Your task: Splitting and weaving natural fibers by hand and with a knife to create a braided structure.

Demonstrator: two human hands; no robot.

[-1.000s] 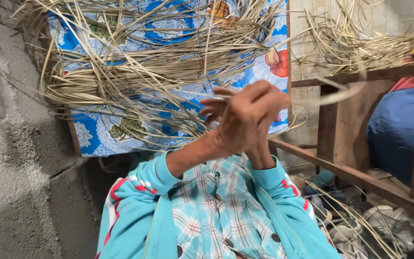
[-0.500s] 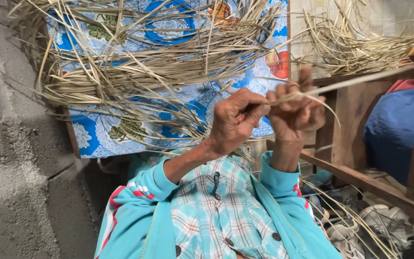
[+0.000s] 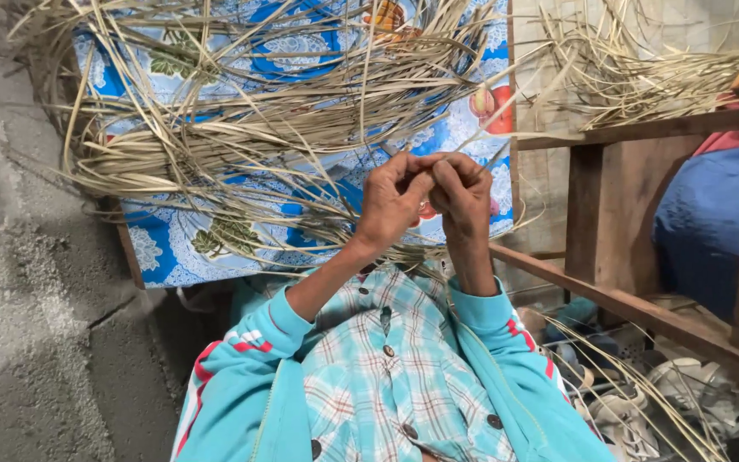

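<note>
Both hands — left hand (image 3: 393, 198), right hand (image 3: 464, 193) — pinch one dry straw strip (image 3: 519, 128) (loose straw pile (image 3: 250, 128) behind).

dry, matt straw-coloured fibre strips (image 3: 301, 128) lie stiff and papery in a loose tangle over a printed blue and white cloth (image 3: 173, 248), soft and faintly sheeny. the wooden frame (image 3: 635, 214) looks dark, worn and unvarnished. the concrete floor (image 3: 36, 325) is grey, coarse and gritty. checked cotton shirt (image 3: 395, 376), smooth turquoise synthetic jacket sleeves (image 3: 250, 376).
</note>
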